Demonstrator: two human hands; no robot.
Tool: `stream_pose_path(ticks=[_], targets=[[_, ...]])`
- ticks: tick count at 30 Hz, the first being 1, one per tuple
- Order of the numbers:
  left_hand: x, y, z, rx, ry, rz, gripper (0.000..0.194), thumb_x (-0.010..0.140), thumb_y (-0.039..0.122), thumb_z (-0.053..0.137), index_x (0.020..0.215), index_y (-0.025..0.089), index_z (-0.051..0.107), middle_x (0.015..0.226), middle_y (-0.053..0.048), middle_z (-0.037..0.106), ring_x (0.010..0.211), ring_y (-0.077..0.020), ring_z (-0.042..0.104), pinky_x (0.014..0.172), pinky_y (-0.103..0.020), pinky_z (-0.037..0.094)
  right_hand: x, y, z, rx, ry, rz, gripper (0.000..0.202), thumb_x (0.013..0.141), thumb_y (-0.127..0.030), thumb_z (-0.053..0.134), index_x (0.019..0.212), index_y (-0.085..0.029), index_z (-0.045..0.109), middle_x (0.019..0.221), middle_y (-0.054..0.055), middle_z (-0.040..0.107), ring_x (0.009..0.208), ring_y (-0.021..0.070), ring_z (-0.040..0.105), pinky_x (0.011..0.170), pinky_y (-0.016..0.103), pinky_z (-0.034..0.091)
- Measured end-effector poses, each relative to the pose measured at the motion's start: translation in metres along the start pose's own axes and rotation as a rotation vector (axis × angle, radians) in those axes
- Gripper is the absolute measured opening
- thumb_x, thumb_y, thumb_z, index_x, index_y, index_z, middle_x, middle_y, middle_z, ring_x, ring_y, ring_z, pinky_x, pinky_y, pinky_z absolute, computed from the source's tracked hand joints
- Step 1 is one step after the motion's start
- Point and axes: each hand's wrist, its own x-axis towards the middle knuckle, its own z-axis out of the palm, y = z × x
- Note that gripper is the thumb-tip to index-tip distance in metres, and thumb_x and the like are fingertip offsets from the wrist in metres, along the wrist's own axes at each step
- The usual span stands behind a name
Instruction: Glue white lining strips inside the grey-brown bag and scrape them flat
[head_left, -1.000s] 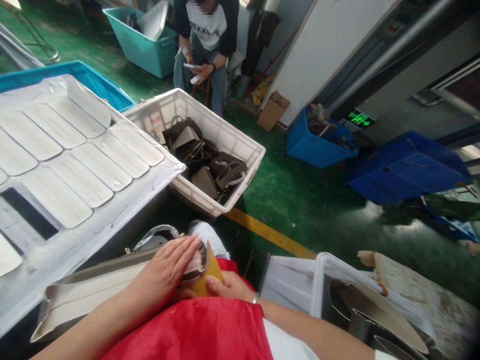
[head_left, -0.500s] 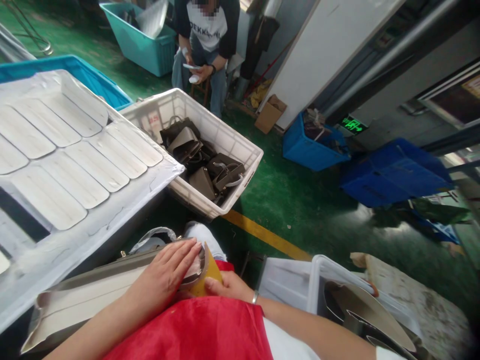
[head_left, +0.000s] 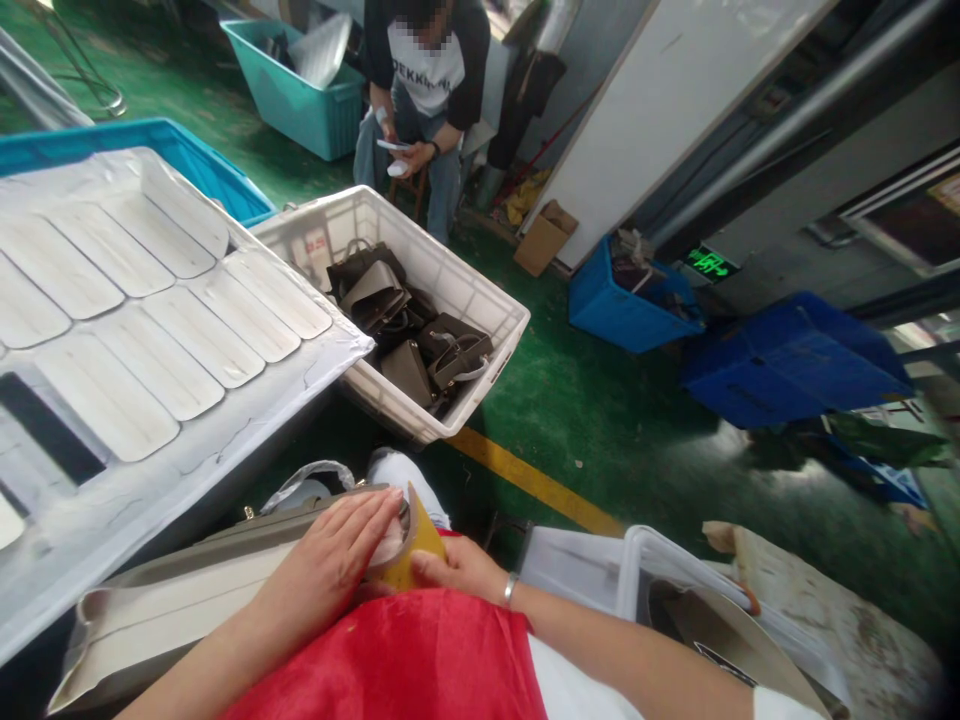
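Across my lap lies a grey-brown handbag (head_left: 300, 525), its pale long panel (head_left: 187, 610) facing up and a wrapped handle (head_left: 311, 475) on the far side. My left hand (head_left: 349, 545) rests flat over its right end, fingers stretched out close together. A yellow curved piece (head_left: 420, 550), stiff-looking, stands against that end beside the left fingertips. My right hand (head_left: 465, 570) grips this piece, thumb on its face and the other fingers mostly hidden. Whatever is under the left palm cannot be seen.
At left a table (head_left: 210, 455) bears rows of white rounded panels (head_left: 124, 390). Beyond it stands a white crate (head_left: 487, 340) of handbags (head_left: 450, 350). Another person (head_left: 427, 100) sits behind, holding a phone-like object. A white bin (head_left: 630, 570) with curved panels is at my right.
The view has shifted slightly, so the surroundings sit a little lower and farther right. Both hands keep their places on the bag and the yellow piece.
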Motion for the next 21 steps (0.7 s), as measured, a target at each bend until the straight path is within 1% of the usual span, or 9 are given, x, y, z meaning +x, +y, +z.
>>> stream_pose_path(ticks=[3, 9, 12, 14, 15, 16, 18, 19, 21], targets=[[0.001, -0.001, 0.000, -0.043, -0.003, -0.028, 0.078, 0.086, 0.051, 0.046, 0.144, 0.013, 0.012, 0.132, -0.019, 0.048, 0.120, -0.0279, 0.047, 0.100, -0.039, 0.036, 0.005, -0.010, -0.001, -0.055, 0.016, -0.025, 0.057, 0.069, -0.073, 0.046, 0.073, -0.016, 0.054, 0.065, 0.001, 0.049, 0.058, 0.0119, 0.041, 0.053, 0.024, 0.035], [0.002, 0.002, -0.002, -0.060, 0.006, -0.048, 0.086, 0.083, 0.056, 0.047, 0.145, 0.015, 0.004, 0.129, -0.019, 0.050, 0.117, -0.0285, 0.049, 0.097, -0.040, 0.039, 0.009, -0.010, 0.007, -0.063, 0.117, -0.041, 0.055, 0.066, -0.071, 0.051, 0.072, -0.017, 0.054, 0.064, 0.000, 0.050, 0.056, 0.0116, 0.043, 0.052, 0.024, 0.035], [0.000, 0.008, 0.000, -0.018, -0.003, -0.073, 0.094, 0.077, 0.058, 0.054, 0.144, 0.014, 0.006, 0.130, -0.019, 0.050, 0.118, -0.0294, 0.049, 0.098, -0.041, 0.039, -0.004, -0.008, 0.007, -0.052, 0.141, 0.029, 0.052, 0.067, -0.068, 0.054, 0.068, -0.016, 0.054, 0.060, 0.000, 0.051, 0.052, 0.0111, 0.043, 0.049, 0.023, 0.033], [-0.001, 0.012, 0.002, 0.032, -0.029, -0.099, 0.094, 0.075, 0.060, 0.056, 0.144, 0.013, 0.012, 0.134, -0.019, 0.047, 0.121, -0.0298, 0.047, 0.101, -0.044, 0.036, -0.019, -0.012, 0.003, 0.005, 0.146, 0.088, 0.050, 0.070, -0.065, 0.053, 0.067, -0.015, 0.054, 0.055, 0.000, 0.050, 0.047, 0.0112, 0.044, 0.046, 0.023, 0.032], [-0.001, 0.013, 0.003, 0.056, -0.048, -0.111, 0.092, 0.075, 0.061, 0.056, 0.143, 0.013, 0.017, 0.135, -0.019, 0.046, 0.122, -0.0298, 0.045, 0.102, -0.045, 0.034, -0.027, -0.016, 0.001, 0.057, 0.173, 0.083, 0.049, 0.071, -0.064, 0.053, 0.068, -0.015, 0.055, 0.053, -0.001, 0.050, 0.045, 0.0109, 0.043, 0.045, 0.023, 0.032], [0.000, 0.014, 0.003, 0.077, -0.070, -0.123, 0.090, 0.075, 0.061, 0.055, 0.142, 0.013, 0.021, 0.136, -0.018, 0.045, 0.123, -0.0296, 0.044, 0.103, -0.045, 0.033, -0.034, -0.021, -0.001, 0.133, 0.217, 0.042, 0.046, 0.072, -0.061, 0.055, 0.071, -0.015, 0.056, 0.052, -0.001, 0.049, 0.044, 0.0104, 0.043, 0.045, 0.023, 0.033], [0.001, 0.016, 0.003, 0.108, -0.112, -0.139, 0.087, 0.074, 0.064, 0.053, 0.140, 0.013, 0.029, 0.138, -0.018, 0.043, 0.125, -0.0293, 0.042, 0.104, -0.044, 0.032, -0.043, -0.032, -0.001, 0.348, 0.330, -0.127, 0.038, 0.071, -0.052, 0.062, 0.075, -0.015, 0.056, 0.053, -0.004, 0.046, 0.045, 0.0086, 0.042, 0.048, 0.022, 0.035], [0.002, 0.017, 0.002, 0.120, -0.125, -0.144, 0.086, 0.073, 0.065, 0.053, 0.138, 0.013, 0.032, 0.139, -0.018, 0.042, 0.126, -0.0294, 0.041, 0.104, -0.044, 0.031, -0.045, -0.038, 0.002, 0.466, 0.375, -0.235, 0.033, 0.070, -0.047, 0.064, 0.073, -0.015, 0.055, 0.055, -0.005, 0.044, 0.046, 0.0079, 0.042, 0.049, 0.022, 0.036], [0.005, 0.019, 0.000, 0.140, -0.142, -0.154, 0.085, 0.073, 0.066, 0.052, 0.137, 0.013, 0.036, 0.139, -0.018, 0.040, 0.127, -0.0298, 0.040, 0.104, -0.045, 0.031, -0.039, -0.049, 0.013, 0.646, 0.399, -0.423, 0.030, 0.071, -0.042, 0.065, 0.065, -0.017, 0.049, 0.056, -0.006, 0.041, 0.048, 0.0078, 0.043, 0.053, 0.022, 0.038]])
